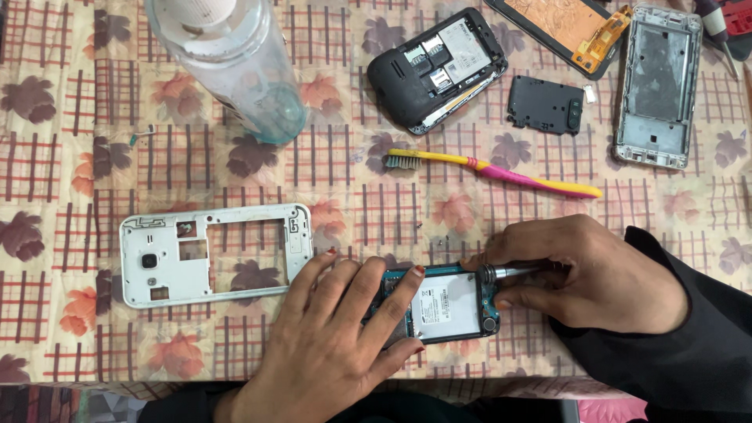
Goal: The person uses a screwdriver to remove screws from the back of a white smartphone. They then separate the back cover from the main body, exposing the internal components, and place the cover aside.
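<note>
Left hand lies flat, fingers spread; right hand clenched.

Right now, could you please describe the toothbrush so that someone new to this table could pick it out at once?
On the patterned tablecloth, look just above the right hand, below the opened black phone. The toothbrush lies flat, its bristles pointing left. It is the only yellow and pink thing among grey, black and white phone parts.
</note>
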